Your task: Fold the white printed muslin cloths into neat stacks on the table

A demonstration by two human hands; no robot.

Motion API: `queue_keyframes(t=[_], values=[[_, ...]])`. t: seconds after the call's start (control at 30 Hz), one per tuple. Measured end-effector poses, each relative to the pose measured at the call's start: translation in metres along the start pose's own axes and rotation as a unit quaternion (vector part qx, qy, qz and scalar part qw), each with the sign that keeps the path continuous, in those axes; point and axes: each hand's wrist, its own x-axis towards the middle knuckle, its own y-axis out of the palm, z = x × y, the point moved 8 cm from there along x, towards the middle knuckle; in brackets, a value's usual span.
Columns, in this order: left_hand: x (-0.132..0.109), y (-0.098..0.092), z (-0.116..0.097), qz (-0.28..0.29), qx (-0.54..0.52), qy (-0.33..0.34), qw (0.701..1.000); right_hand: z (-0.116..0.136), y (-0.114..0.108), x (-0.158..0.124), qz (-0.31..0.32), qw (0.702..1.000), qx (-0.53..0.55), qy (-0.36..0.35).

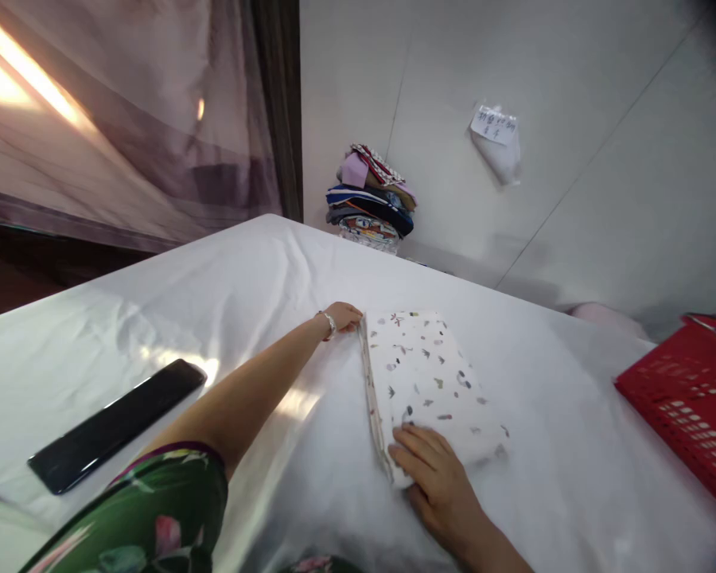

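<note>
A folded white cloth [423, 374] printed with small leaf-like and animal-like motifs lies on the white-covered table in front of me. Its layered folded edge runs along the left side. My left hand [341, 317], with a bracelet at the wrist, is closed at the far left corner of the cloth, fingertips pinching the edge. At the near left corner, my right hand [438, 485] has its fingers bent over the top of the cloth and grips the near edge. The right thumb is partly hidden.
A black phone-like slab [116, 426] lies on the table [215, 270] to the left. On the right stands a red plastic basket [686, 398]. Beyond the far edge are stacked folded clothes [373, 199] and a labelled plastic bag [498, 147]. A pale curtain [155, 119] hangs at left.
</note>
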Motion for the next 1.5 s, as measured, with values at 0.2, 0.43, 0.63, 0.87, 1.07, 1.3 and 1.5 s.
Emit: queue_keyframes(t=[0.2, 0.43, 0.63, 0.87, 1.07, 1.3, 1.5], values=[[-0.004, -0.004, -0.014, -0.032, 0.008, -0.01, 0.999, 0.0, 0.003, 0.0, 0.003, 1.0, 0.012, 0.002], [-0.018, -0.01, -0.03, -0.137, 0.098, 0.073, 0.983, 0.002, -0.001, 0.002, -0.001, 1.0, 0.03, 0.008], [-0.02, -0.011, -0.023, -0.138, 0.142, 0.07, 0.978, 0.002, -0.002, 0.006, 0.013, 0.998, 0.05, 0.028], [-0.053, 0.028, -0.088, -0.192, 0.262, 0.324, 0.888, 0.002, 0.0, 0.007, 0.024, 0.997, 0.055, 0.038], [-0.038, 0.064, -0.045, -0.107, 0.282, 0.229, 0.926, 0.007, -0.004, 0.001, 0.109, 0.983, 0.116, 0.093], [-0.036, 0.06, -0.039, -0.122, 0.255, 0.234, 0.93, -0.072, -0.053, 0.053, 0.047, 0.983, 0.077, 0.162], [-0.04, 0.059, -0.039, -0.119, 0.235, 0.223, 0.939, -0.174, -0.012, 0.058, 0.131, 0.939, -0.026, 0.318]])
